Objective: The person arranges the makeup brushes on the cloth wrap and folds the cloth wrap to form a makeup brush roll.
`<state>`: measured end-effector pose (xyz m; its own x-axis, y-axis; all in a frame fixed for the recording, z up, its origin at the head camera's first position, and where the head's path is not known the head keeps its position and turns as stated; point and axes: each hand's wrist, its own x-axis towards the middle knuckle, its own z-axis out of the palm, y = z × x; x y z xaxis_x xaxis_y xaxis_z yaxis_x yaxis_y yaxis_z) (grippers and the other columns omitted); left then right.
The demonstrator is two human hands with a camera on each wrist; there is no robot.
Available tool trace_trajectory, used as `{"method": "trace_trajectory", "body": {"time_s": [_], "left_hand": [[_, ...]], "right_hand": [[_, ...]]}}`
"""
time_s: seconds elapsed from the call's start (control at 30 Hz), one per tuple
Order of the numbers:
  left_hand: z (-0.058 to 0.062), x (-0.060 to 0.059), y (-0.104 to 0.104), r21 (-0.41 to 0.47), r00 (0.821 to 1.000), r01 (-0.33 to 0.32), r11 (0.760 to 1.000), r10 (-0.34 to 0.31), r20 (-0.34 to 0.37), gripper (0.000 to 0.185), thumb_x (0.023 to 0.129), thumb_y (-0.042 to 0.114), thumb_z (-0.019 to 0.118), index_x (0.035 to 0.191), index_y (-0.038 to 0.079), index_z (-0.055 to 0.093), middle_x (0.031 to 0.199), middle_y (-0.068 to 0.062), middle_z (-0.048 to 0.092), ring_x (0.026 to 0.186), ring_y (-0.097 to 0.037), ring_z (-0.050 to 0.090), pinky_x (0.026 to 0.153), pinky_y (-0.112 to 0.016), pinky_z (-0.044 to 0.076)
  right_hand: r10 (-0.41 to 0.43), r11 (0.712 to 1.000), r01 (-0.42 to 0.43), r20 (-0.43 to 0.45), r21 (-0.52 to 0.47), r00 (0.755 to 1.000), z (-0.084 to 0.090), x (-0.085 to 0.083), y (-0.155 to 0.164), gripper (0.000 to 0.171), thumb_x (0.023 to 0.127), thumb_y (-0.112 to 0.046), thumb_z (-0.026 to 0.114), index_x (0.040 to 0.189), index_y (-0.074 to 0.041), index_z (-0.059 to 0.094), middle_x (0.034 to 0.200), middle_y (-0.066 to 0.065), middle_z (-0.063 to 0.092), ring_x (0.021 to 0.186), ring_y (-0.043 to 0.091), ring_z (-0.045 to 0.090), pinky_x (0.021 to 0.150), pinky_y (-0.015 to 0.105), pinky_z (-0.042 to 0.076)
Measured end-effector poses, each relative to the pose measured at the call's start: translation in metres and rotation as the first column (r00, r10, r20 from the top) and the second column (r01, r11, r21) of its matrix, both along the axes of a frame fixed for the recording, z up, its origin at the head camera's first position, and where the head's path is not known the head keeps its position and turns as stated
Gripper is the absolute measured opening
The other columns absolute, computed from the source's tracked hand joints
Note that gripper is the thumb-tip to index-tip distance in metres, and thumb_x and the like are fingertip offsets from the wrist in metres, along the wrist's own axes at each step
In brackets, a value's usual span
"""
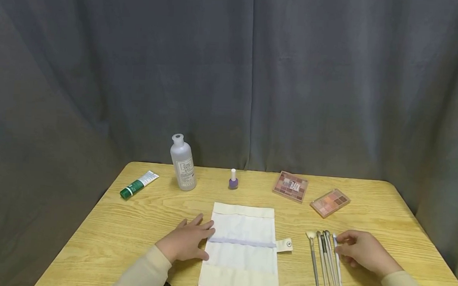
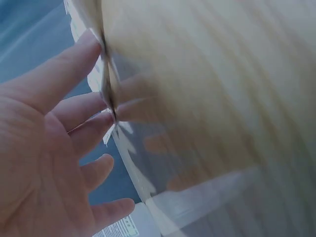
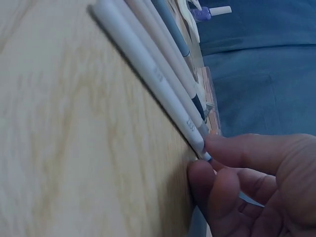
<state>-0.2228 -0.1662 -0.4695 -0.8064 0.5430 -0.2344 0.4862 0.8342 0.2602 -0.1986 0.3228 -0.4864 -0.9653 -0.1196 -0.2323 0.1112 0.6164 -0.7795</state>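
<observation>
A cream fabric brush roll lies unrolled, with a lilac band across its middle and a snap tab on its right side. My left hand, fingers spread, touches the roll's left edge; in the left wrist view thumb and fingertips are right at that edge. Several makeup brushes lie side by side to the right of the roll, a fan brush leftmost. My right hand pinches the rightmost, a white-handled brush, between thumb and fingers near its upper end; its tip is hidden behind the fingers.
Along the back of the wooden table stand a clear bottle and a purple nail polish bottle. A green and white tube lies at left. Two eyeshadow palettes lie at back right. A grey curtain hangs behind.
</observation>
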Motion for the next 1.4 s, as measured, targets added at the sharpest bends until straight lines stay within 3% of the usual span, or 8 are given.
{"method": "trace_trajectory", "body": {"time_s": [0.3, 0.53, 0.8, 1.07, 1.23, 1.33, 1.4], "left_hand": [[0.002, 0.003, 0.019, -0.023, 1.000, 0.013, 1.000, -0.014, -0.012, 0.075, 0.086, 0.049, 0.073, 0.148, 0.013, 0.051, 0.160, -0.007, 0.039, 0.149, -0.042, 0.027, 0.109, -0.071, 0.030], [0.006, 0.003, 0.025, -0.050, 1.000, 0.002, 0.999, -0.003, -0.017, 0.072, 0.085, 0.048, 0.074, 0.146, 0.016, 0.055, 0.158, -0.008, 0.041, 0.147, -0.042, 0.031, 0.109, -0.068, 0.034], [0.008, 0.003, 0.027, -0.052, 0.999, 0.025, 0.998, -0.027, -0.032, 0.066, 0.084, 0.046, 0.076, 0.142, 0.018, 0.059, 0.156, -0.012, 0.044, 0.145, -0.042, 0.034, 0.108, -0.064, 0.038], [0.008, -0.002, 0.030, 0.021, 0.998, 0.035, 0.999, -0.034, -0.048, 0.059, 0.081, 0.037, 0.083, 0.134, 0.018, 0.067, 0.151, -0.018, 0.049, 0.141, -0.042, 0.041, 0.109, -0.056, 0.042], [0.007, -0.004, 0.030, 0.083, 1.000, -0.008, 0.997, 0.006, 0.020, 0.055, 0.080, 0.031, 0.084, 0.131, 0.017, 0.067, 0.152, -0.019, 0.046, 0.143, -0.040, 0.039, 0.111, -0.054, 0.039], [0.006, -0.004, 0.027, 0.112, 0.997, -0.018, 0.994, 0.009, 0.079, 0.056, 0.081, 0.029, 0.084, 0.132, 0.017, 0.066, 0.156, -0.019, 0.042, 0.146, -0.039, 0.034, 0.113, -0.054, 0.038], [0.006, -0.004, 0.025, 0.128, 0.994, -0.023, 0.991, 0.009, 0.113, 0.057, 0.082, 0.029, 0.084, 0.134, 0.017, 0.064, 0.158, -0.018, 0.038, 0.148, -0.040, 0.030, 0.114, -0.055, 0.036]], "right_hand": [[0.021, 1.000, -0.021, -0.003, 0.000, 1.000, 0.001, 0.000, -0.004, 0.021, 0.093, -0.004, 0.066, 0.112, 0.005, 0.065, 0.080, 0.007, 0.063, 0.068, 0.021, 0.061, 0.056, 0.032, 0.055], [-0.008, 0.997, 0.009, -0.005, 0.075, 1.000, 0.001, -0.001, -0.009, 0.008, 0.090, -0.007, 0.069, 0.094, 0.000, 0.068, 0.075, 0.005, 0.062, 0.067, 0.019, 0.060, 0.056, 0.031, 0.054], [-0.061, 0.979, 0.066, -0.030, 0.195, 0.998, 0.005, -0.001, -0.011, 0.012, 0.086, -0.011, 0.075, 0.082, -0.005, 0.064, 0.069, 0.003, 0.061, 0.063, 0.017, 0.059, 0.054, 0.030, 0.051], [-0.086, 0.973, 0.094, -0.047, 0.210, 0.995, 0.008, -0.005, -0.015, 0.010, 0.084, -0.004, 0.072, 0.083, -0.003, 0.062, 0.072, 0.003, 0.060, 0.061, 0.015, 0.061, 0.055, 0.030, 0.054], [-0.076, 0.985, 0.080, -0.034, 0.156, 0.997, 0.006, -0.008, -0.011, 0.012, 0.084, -0.003, 0.067, 0.094, 0.002, 0.061, 0.075, 0.006, 0.061, 0.062, 0.017, 0.062, 0.056, 0.032, 0.056], [-0.058, 0.997, 0.059, -0.012, 0.053, 0.998, 0.005, -0.010, -0.003, 0.033, 0.088, -0.004, 0.064, 0.119, 0.008, 0.058, 0.080, 0.009, 0.062, 0.065, 0.021, 0.063, 0.058, 0.034, 0.057], [-0.057, 0.998, 0.056, -0.003, -0.041, 0.998, 0.007, -0.011, 0.001, 0.048, 0.093, -0.005, 0.061, 0.136, 0.010, 0.047, 0.088, 0.012, 0.063, 0.069, 0.022, 0.063, 0.060, 0.036, 0.058]]}}
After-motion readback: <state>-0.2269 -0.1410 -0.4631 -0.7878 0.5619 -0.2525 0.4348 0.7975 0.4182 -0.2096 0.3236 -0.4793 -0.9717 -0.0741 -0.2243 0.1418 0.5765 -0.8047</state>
